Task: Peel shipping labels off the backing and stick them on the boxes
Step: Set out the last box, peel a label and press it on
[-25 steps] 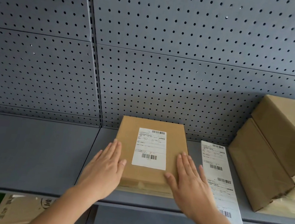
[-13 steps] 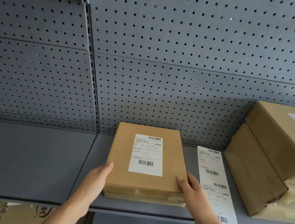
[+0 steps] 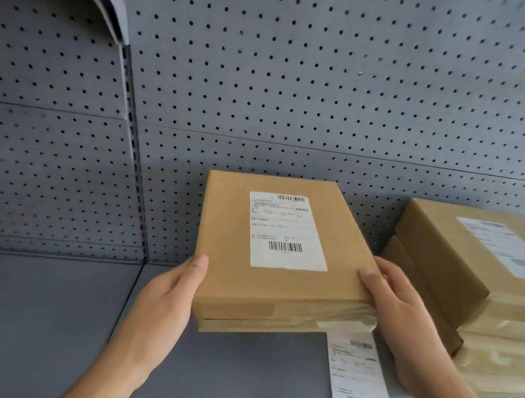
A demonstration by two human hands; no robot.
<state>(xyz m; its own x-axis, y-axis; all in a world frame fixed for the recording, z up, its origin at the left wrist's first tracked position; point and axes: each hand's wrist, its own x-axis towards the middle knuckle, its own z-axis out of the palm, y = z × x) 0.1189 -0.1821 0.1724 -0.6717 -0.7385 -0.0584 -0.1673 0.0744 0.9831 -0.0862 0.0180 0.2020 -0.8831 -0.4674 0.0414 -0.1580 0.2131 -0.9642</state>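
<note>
flat brown box, white label stuck on top, tilted above label strip.

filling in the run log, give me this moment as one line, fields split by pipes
left hand gripping labelled box | right hand gripping box | box raised off shelf | label strip on shelf, hanging over edge | stack of boxes at right

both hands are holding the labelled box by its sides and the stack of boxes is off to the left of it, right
Not quite: the stack of boxes is to the right of the labelled box, not the left, as the head view shows. The rest holds: the left hand and right hand grip the box by its sides.
</note>
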